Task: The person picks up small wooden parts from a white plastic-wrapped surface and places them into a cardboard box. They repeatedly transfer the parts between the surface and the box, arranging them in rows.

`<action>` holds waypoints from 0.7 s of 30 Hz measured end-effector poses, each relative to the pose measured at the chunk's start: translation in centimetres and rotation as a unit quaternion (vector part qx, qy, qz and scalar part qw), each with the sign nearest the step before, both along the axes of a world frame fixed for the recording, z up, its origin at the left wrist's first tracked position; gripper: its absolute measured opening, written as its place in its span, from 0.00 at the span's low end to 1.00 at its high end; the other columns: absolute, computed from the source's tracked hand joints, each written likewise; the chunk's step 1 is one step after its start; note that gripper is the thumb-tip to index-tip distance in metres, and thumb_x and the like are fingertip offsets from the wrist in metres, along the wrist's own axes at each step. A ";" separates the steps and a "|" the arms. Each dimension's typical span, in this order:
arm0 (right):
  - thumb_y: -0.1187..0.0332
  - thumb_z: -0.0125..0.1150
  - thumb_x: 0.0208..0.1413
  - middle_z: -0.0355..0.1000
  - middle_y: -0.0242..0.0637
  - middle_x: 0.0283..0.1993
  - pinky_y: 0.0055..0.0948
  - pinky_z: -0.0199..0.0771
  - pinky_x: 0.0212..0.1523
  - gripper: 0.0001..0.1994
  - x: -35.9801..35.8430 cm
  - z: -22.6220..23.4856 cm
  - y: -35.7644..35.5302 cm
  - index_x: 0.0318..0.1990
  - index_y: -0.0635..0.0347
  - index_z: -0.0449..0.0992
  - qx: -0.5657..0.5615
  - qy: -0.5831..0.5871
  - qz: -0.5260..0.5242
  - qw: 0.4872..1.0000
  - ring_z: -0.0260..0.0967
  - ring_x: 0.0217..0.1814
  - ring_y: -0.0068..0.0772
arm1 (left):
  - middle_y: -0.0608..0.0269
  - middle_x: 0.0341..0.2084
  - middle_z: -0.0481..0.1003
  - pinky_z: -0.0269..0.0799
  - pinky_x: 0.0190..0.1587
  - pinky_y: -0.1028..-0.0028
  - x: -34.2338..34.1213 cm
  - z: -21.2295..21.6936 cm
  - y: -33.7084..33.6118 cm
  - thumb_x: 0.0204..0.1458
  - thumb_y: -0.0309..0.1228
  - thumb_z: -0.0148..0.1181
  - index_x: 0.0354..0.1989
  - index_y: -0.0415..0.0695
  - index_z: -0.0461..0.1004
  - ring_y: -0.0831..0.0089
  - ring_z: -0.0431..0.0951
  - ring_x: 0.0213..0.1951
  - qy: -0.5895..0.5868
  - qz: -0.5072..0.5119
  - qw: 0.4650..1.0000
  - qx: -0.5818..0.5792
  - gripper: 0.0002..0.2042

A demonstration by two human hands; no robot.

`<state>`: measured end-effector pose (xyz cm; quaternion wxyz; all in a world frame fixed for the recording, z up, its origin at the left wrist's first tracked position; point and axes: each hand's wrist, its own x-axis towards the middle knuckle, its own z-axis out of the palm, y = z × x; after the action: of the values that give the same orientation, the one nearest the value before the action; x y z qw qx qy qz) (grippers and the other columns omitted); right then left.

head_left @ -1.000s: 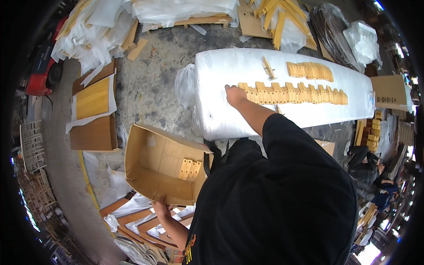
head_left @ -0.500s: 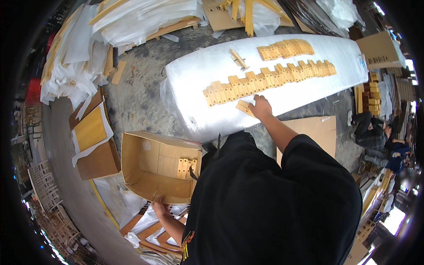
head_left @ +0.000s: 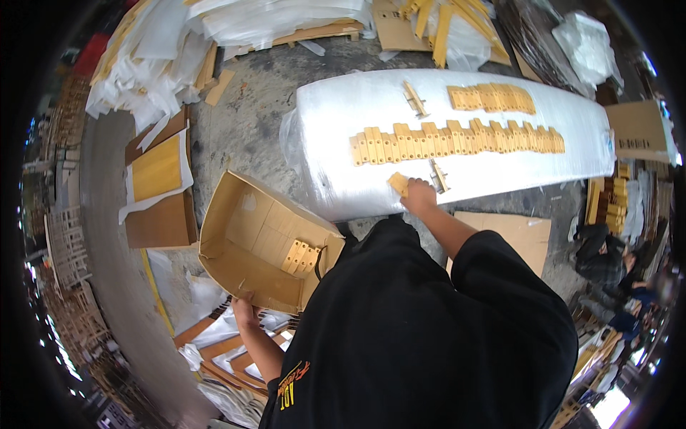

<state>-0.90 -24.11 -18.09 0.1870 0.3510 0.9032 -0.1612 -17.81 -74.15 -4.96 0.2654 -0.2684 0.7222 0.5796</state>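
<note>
My right hand point(head_left: 419, 195) is closed on a small pale wooden block point(head_left: 398, 184) over the near side of the plastic-wrapped slab point(head_left: 329, 179). Just right of the fingers lies a narrow wooden piece with metal crossbars point(head_left: 438, 176). Beyond the hand, a long row of wooden blocks with round holes point(head_left: 457, 139) lies side by side on the wrap. At the lower left, my left hand point(head_left: 245, 312) grips the near edge of an open cardboard box point(head_left: 236, 268), thumb showing on the rim. Inside the tilted box sit several holed blocks point(head_left: 301, 257).
A shorter row of blocks point(head_left: 493, 98) and another piece with metal crossbars point(head_left: 414, 100) lie farther back on the slab. Cardboard point(head_left: 511, 236) is on the floor to the right. Brown and yellow panels point(head_left: 158, 168) lie left, wrapped stacks point(head_left: 279, 25) behind. People point(head_left: 604, 257) are at far right.
My right hand has drawn back nearer me with the block, and a piece with metal crossbars now shows beside it. The box has turned and tilted with my left hand. The view has shifted.
</note>
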 end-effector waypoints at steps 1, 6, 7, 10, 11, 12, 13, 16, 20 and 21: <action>0.55 0.69 0.46 0.75 0.48 0.46 0.46 0.75 0.53 0.25 -0.8 0.4 -1.0 0.49 0.62 0.74 -0.032 -0.001 0.021 0.999 0.74 0.52 0.51 | 0.50 0.45 0.77 0.85 0.32 0.61 0.5 -0.1 -0.7 0.53 0.27 0.57 0.59 0.35 0.68 0.57 0.83 0.40 0.005 0.010 1.000 0.000 0.23; 0.56 0.69 0.45 0.76 0.51 0.46 0.45 0.78 0.51 0.24 -9.9 2.4 -5.1 0.45 0.64 0.75 -0.067 0.142 0.000 0.988 0.76 0.49 0.52 | 0.50 0.45 0.77 0.84 0.32 0.61 2.4 -1.6 -2.6 0.53 0.27 0.58 0.58 0.36 0.68 0.58 0.83 0.40 0.008 0.066 0.998 0.003 0.23; 0.56 0.69 0.45 0.76 0.51 0.47 0.45 0.78 0.51 0.24 -12.6 2.9 -5.4 0.45 0.65 0.75 -0.079 0.120 -0.013 0.989 0.76 0.49 0.52 | 0.50 0.45 0.77 0.84 0.32 0.61 2.8 -1.8 -3.1 0.53 0.27 0.58 0.58 0.37 0.69 0.58 0.83 0.40 0.015 0.075 0.997 0.002 0.23; 0.56 0.69 0.47 0.76 0.51 0.49 0.44 0.78 0.53 0.24 -19.3 3.7 -5.9 0.48 0.65 0.75 -0.088 0.061 -0.043 0.993 0.76 0.52 0.52 | 0.51 0.46 0.77 0.84 0.32 0.61 3.7 -2.6 -4.7 0.52 0.25 0.57 0.58 0.37 0.69 0.59 0.83 0.40 0.008 0.091 0.995 -0.032 0.22; 0.57 0.69 0.48 0.76 0.52 0.50 0.43 0.78 0.53 0.24 -21.0 3.7 -6.2 0.48 0.65 0.75 -0.086 0.043 -0.045 0.994 0.76 0.53 0.51 | 0.50 0.46 0.77 0.83 0.32 0.61 4.1 -2.8 -5.3 0.52 0.25 0.56 0.58 0.37 0.69 0.59 0.83 0.40 0.014 0.101 0.994 -0.040 0.22; 0.57 0.69 0.49 0.76 0.52 0.51 0.43 0.78 0.54 0.25 -22.1 3.2 -6.3 0.49 0.66 0.75 -0.073 0.036 -0.049 0.996 0.76 0.54 0.50 | 0.50 0.46 0.76 0.83 0.32 0.62 4.3 -2.9 -5.8 0.53 0.25 0.56 0.58 0.37 0.68 0.59 0.83 0.40 0.013 0.112 0.993 -0.031 0.22; 0.58 0.68 0.50 0.76 0.52 0.51 0.42 0.78 0.54 0.25 -23.0 2.7 -6.5 0.51 0.66 0.74 -0.060 0.029 -0.053 0.996 0.76 0.55 0.50 | 0.50 0.46 0.76 0.83 0.31 0.62 4.5 -2.9 -6.1 0.53 0.24 0.56 0.58 0.37 0.68 0.59 0.82 0.39 0.012 0.123 0.992 -0.023 0.22; 0.59 0.68 0.52 0.77 0.51 0.54 0.40 0.77 0.57 0.26 -24.6 0.4 -6.0 0.53 0.67 0.73 -0.006 -0.011 -0.074 0.997 0.76 0.57 0.48 | 0.50 0.46 0.76 0.84 0.30 0.63 4.8 -4.0 -6.0 0.52 0.23 0.56 0.57 0.36 0.69 0.59 0.82 0.39 -0.014 0.151 0.988 0.001 0.21; 0.58 0.69 0.53 0.75 0.51 0.57 0.38 0.76 0.59 0.27 -26.0 -1.1 -6.7 0.55 0.67 0.72 -0.007 -0.067 -0.041 0.997 0.75 0.60 0.46 | 0.49 0.45 0.76 0.85 0.26 0.65 5.4 -4.9 -7.7 0.52 0.24 0.57 0.57 0.35 0.68 0.58 0.83 0.38 -0.012 0.171 0.985 0.010 0.22; 0.59 0.68 0.53 0.75 0.51 0.57 0.38 0.77 0.59 0.27 -26.0 -1.2 -6.4 0.55 0.67 0.71 -0.003 -0.069 -0.033 0.997 0.75 0.59 0.47 | 0.49 0.45 0.76 0.85 0.26 0.65 5.5 -5.3 -7.9 0.51 0.24 0.57 0.57 0.34 0.68 0.58 0.84 0.37 -0.018 0.166 0.986 0.008 0.22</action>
<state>-26.94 -30.52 -19.31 0.2451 0.3899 0.8756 -0.1455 -12.36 -82.09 -10.24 0.1801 -0.3930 0.6581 0.6165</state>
